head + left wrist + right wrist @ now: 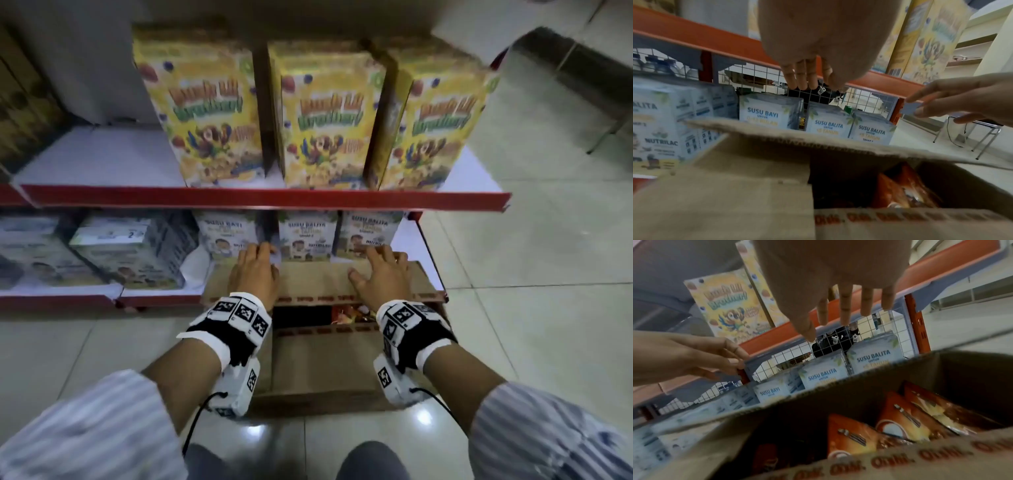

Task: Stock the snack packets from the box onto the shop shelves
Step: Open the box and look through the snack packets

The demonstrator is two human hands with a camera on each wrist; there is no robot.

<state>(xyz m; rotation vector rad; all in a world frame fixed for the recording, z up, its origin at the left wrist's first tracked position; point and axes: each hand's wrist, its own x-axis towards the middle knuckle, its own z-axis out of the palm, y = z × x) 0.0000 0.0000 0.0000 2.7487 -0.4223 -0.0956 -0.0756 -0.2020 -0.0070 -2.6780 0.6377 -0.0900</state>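
Observation:
A brown cardboard box (318,363) stands on the floor against the lower shelf. Its far flap (315,277) is lifted, leaving a gap where orange snack packets (349,313) show. The right wrist view shows several of these packets (896,420) standing upright inside. My left hand (255,270) lies over the flap's left part with straight fingers. My right hand (380,274) lies over its right part, fingers spread. Neither hand holds anything. In the wrist views the left fingers (807,76) and right fingers (846,309) point at the shelf, and I cannot tell whether they touch the flap.
Three yellow cereal boxes (322,113) stand on the upper shelf (239,197), with bare shelf (99,154) to their left. Blue-white milk cartons (305,236) fill the lower shelf just behind the flap. A wire mesh (760,76) backs the lower shelf. Tiled floor (513,308) lies to the right.

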